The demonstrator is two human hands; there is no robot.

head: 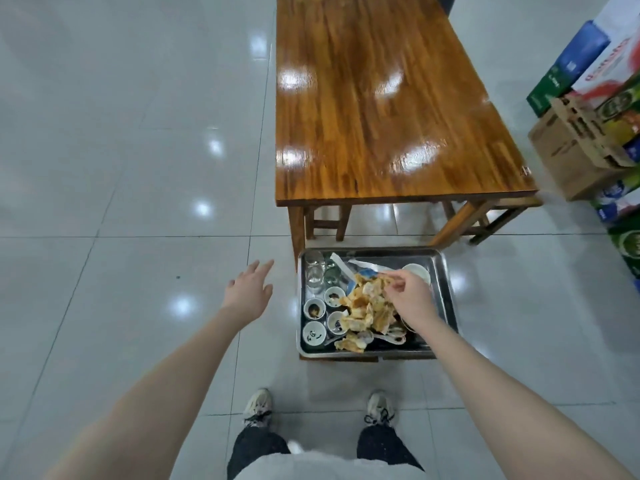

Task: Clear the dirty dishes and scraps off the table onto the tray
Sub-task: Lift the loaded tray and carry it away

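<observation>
Seemingly finishing: right hand [407, 291] pinches yellowish food scraps [360, 308] on loaded rectangular steel tray [381, 251]; left hand [249, 289], at 9 o'clock, fingers spread

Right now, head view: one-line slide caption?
Right hand at the scraps on the tray; left hand open over floor.

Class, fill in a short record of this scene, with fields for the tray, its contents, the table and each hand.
tray: metal, set low in front of the table
contents: glasses, small bowls, food scraps
table: glossy wood, beyond the tray
left hand: fingers spread, holding nothing, over the floor left of the tray
right hand: over the tray, fingertips pinching at the food scraps
</observation>
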